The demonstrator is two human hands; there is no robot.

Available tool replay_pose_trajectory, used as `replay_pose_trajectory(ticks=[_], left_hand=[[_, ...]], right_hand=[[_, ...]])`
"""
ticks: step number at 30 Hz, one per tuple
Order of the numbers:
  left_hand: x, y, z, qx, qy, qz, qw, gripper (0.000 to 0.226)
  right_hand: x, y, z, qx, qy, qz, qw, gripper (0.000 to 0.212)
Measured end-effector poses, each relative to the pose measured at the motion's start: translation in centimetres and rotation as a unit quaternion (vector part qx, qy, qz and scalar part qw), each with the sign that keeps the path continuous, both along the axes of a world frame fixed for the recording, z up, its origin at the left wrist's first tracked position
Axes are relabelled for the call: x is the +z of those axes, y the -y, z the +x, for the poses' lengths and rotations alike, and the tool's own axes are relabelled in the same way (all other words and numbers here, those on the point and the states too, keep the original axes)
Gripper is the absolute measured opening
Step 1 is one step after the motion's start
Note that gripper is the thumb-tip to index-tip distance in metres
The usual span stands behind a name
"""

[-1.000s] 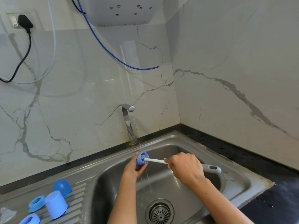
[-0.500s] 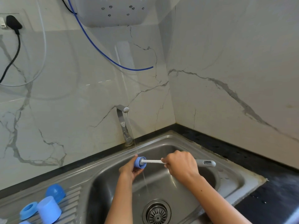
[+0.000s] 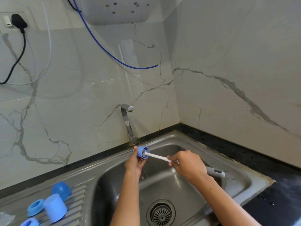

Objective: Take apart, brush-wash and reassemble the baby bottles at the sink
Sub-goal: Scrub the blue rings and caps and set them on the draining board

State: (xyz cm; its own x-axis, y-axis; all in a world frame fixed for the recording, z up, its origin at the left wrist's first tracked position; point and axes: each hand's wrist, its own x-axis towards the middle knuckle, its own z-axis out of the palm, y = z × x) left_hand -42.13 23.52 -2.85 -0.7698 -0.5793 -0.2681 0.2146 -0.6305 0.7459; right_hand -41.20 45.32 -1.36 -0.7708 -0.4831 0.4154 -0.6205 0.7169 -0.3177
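Blue cap (image 3: 142,152) gripped by left hand (image 3: 135,163) under the tap's stream for rinsing; right hand (image 3: 187,165) pinches the brush (image 3: 156,156) inside it

blue cap (image 3: 141,152), white brush (image 3: 157,156), steel sink (image 3: 236,173), grey-veined white marble wall (image 3: 228,70).

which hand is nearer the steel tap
Left. The left hand holds the small blue cap just below the curved steel tap; the right hand is farther right.

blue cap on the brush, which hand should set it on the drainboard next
Left. The left hand already holds the blue cap, nearer the drainboard; the right hand grips the brush.
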Motion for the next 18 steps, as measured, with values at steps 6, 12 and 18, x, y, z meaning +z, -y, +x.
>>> replay_pose_trajectory(ticks=[6,12,18], left_hand=[[0.0,1.2,0.5,0.12,-0.03,0.047,0.991,0.023],[-0.6,0.3,0.4,0.14,-0.007,0.013,0.99,0.021],[0.0,-0.9,0.4,0.054,-0.016,-0.004,0.998,0.018]], right_hand=[[0.3,-1.7,-0.5,0.007,0.06,-0.035,0.998,0.03],[-0.1,-1.8,-0.7,0.015,0.122,-0.133,0.983,0.028],[-1.3,0.7,-0.6,0.057,0.137,-0.101,0.984,0.036]])
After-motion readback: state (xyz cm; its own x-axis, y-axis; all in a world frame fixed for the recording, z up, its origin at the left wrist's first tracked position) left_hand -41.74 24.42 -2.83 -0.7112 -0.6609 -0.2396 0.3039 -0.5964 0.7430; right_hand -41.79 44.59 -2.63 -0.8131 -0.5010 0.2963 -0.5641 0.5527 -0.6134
